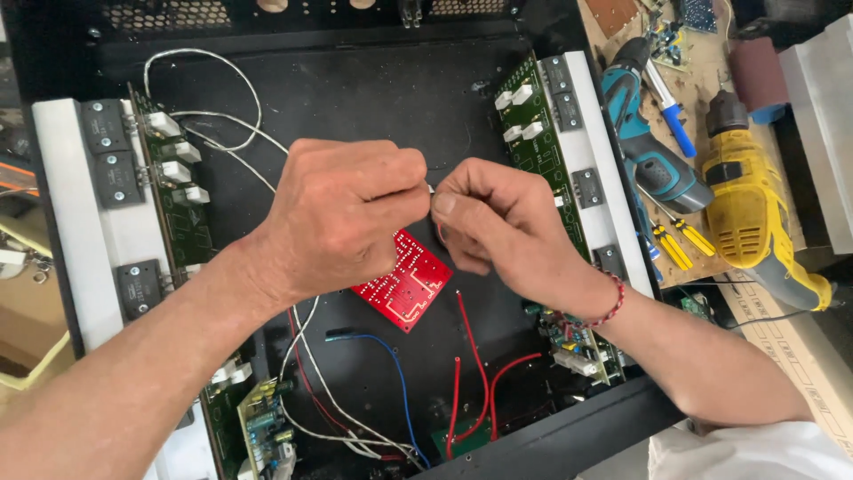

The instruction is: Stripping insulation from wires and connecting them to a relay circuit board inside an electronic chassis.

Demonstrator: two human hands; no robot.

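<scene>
Both hands, left (342, 213) and right (498, 222), pinching a white wire (222, 147) above a red circuit board (404, 280)

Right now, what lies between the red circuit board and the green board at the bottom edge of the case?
In the head view, loose red wires and a blue wire cross the black case floor between the red circuit board and the green board.

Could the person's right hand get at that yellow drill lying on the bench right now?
Probably not at once. The right hand is pinching a thin white wire together with the left hand over the black chassis. The yellow drill lies uncovered to the right, so the path looks free once the hand lets go.
</scene>
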